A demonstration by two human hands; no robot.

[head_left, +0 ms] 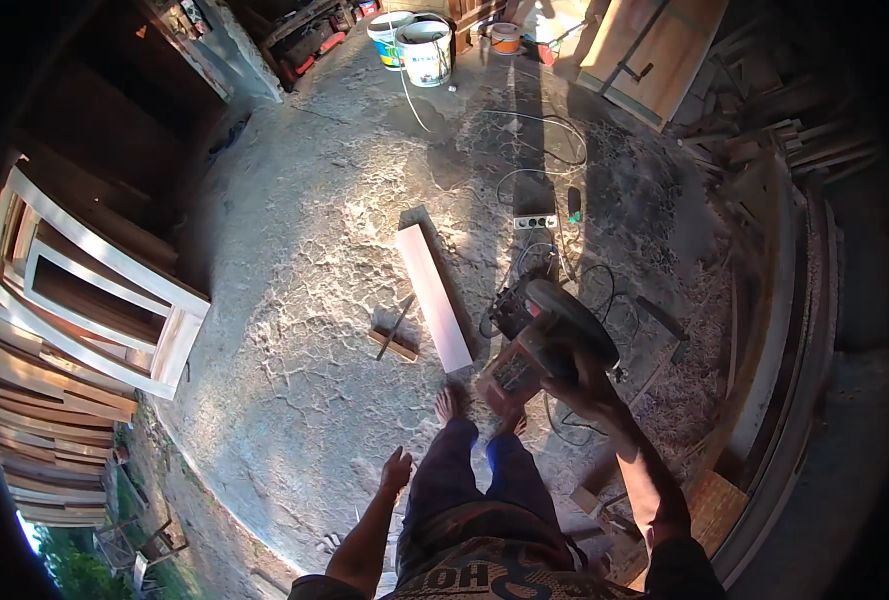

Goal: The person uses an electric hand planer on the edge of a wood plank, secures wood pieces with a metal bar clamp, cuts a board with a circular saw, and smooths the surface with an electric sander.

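Note:
My right hand point(583, 385) grips a handheld circular saw point(565, 325), holding it up in front of me at the right; the base plate is angled toward my feet and a cord hangs near it. My left hand point(397, 470) hangs low by my left leg, fingers curled in, nothing visible in it. On the floor ahead of my feet lies a pale wooden board point(435, 300), its near end close to my toes. Left of the board rests a wood-handled try square point(395, 343), not touched by either hand.
A power strip point(535, 222) and looped cables lie beyond the saw. Buckets point(427, 55) stand at the back. A wooden window frame point(170, 345) and stacked planks point(55, 440) line the left. Long timbers point(780, 310) and shavings run along the right. A wooden panel point(655, 55) leans back right.

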